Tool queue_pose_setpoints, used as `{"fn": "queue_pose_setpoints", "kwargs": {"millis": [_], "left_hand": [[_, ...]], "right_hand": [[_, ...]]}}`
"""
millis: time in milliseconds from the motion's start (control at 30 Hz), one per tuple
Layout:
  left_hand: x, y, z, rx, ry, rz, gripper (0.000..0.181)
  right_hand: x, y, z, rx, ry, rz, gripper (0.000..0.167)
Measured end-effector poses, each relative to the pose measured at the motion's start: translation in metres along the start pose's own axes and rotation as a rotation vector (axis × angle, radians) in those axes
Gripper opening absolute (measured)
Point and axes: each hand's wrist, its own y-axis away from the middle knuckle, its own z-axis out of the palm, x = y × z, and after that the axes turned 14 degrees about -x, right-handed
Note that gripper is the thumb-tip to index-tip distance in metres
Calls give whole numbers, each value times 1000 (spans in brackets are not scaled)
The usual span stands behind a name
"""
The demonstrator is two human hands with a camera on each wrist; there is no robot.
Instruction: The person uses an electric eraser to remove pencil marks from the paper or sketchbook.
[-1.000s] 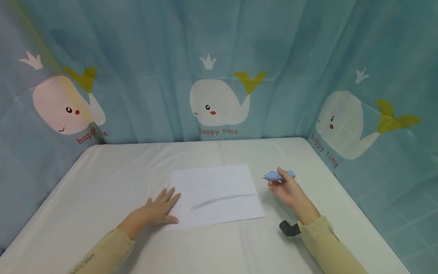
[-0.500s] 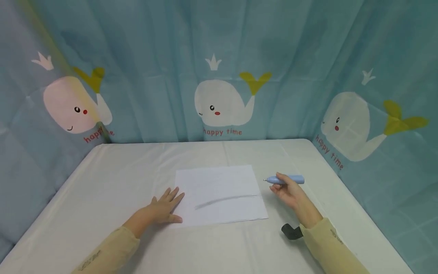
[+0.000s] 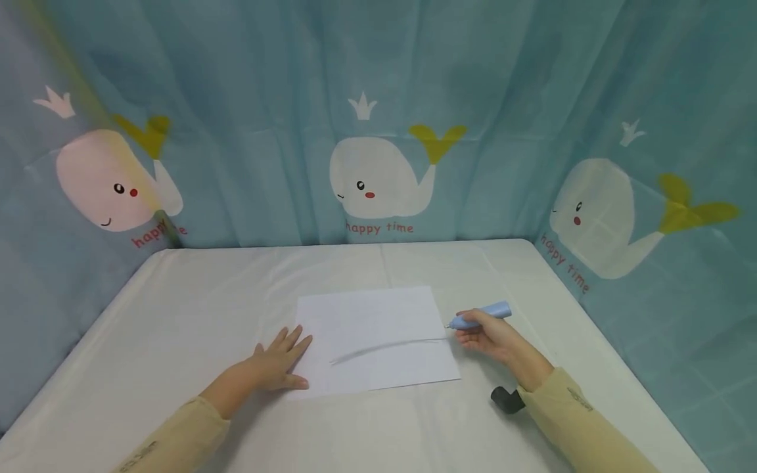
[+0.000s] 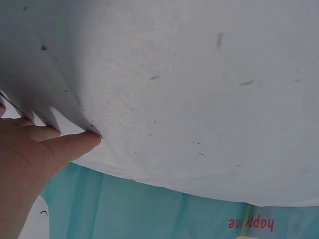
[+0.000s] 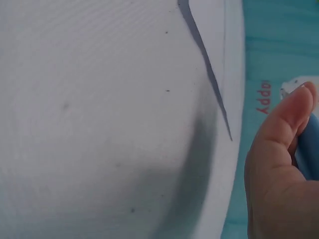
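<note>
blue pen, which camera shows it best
The head view: it shows the pen from tip to rear end, only partly covered by the right grip. The right wrist view shows mainly a blue stretch of its body, cut off at the picture's edge; the left wrist view does not show it.

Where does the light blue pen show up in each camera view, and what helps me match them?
Head: right of centre, the light blue pen in the right hand, beside the paper.
Left wrist: not in the picture.
Right wrist: at the right edge, around mid-height, partly hidden by the right hand.
Shared landmark: the blue-green curtain.
</note>
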Motion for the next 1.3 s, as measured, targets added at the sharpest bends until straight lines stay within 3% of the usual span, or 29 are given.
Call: {"fn": "queue_pose_setpoints", "kwargs": {"millis": [200, 633, 933, 1300], "left_hand": [[-1, -1, -2, -8, -4, -3, 96], [1, -4, 11, 88, -78, 5, 105], [4, -5, 7, 52, -96, -6, 100], [4, -3, 4, 79, -124, -1, 97]], "right_hand": [[3, -7, 4, 145, 82, 59, 59], [7, -14, 3, 182, 190, 117, 50], [6, -18, 9, 258, 206, 162, 34], [2, -21, 6, 291, 176, 163, 26]]}}
